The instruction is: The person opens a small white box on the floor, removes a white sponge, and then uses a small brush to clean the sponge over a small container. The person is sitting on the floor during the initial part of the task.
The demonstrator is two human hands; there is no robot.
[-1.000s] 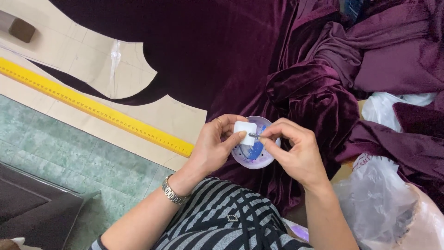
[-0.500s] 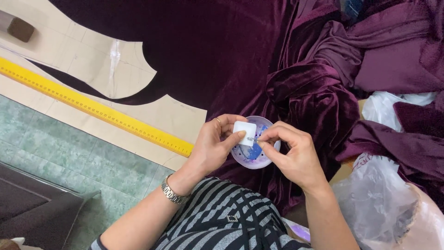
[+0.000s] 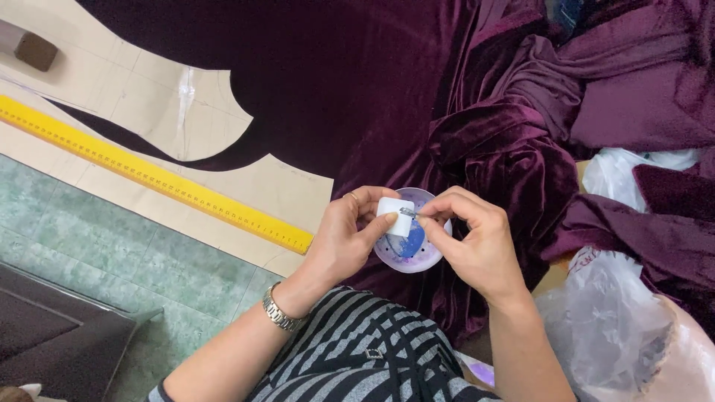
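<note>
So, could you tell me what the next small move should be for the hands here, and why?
Probably draw the pin clear with the right hand. Its fingertips pinch the small metal piece against the white block, which the left hand steadies over the round lilac dish, above the purple velvet.

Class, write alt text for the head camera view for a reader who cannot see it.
A left hand pinches a small white block while the right hand holds a pin to it, over a round dish on purple velvet; a yellow ruler lies alongside.
</note>
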